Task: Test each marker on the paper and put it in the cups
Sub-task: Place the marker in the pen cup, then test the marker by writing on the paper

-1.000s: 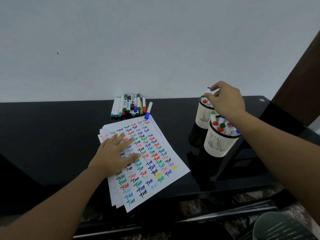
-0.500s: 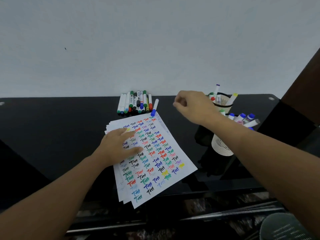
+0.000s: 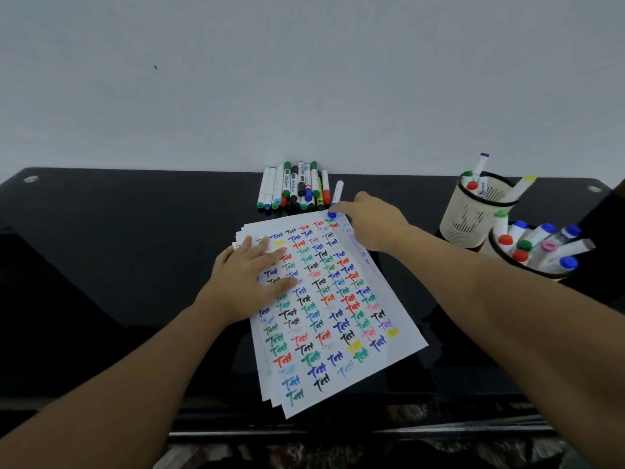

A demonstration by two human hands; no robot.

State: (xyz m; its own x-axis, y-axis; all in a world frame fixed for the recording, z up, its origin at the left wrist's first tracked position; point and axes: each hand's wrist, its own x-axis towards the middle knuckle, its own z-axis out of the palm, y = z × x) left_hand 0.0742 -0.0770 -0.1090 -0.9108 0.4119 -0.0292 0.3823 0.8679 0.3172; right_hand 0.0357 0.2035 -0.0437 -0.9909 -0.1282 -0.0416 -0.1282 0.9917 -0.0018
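Left hand [image 3: 252, 277] flat on the stack of test paper [image 3: 338, 319], fingers spread, same as half a second ago. Right hand [image 3: 373, 221], back then over the table between paper and cups with fingers curled, now at the paper's far corner, fingertips reaching the blue-capped marker [image 3: 336, 198] lying apart from the marker row [image 3: 294, 186]; grip on it not clear from this angle. Two mesh cups [image 3: 473, 211] at right on the black table [image 3: 118, 231], near cup [image 3: 500, 247] full of capped markers, far one holding a few.
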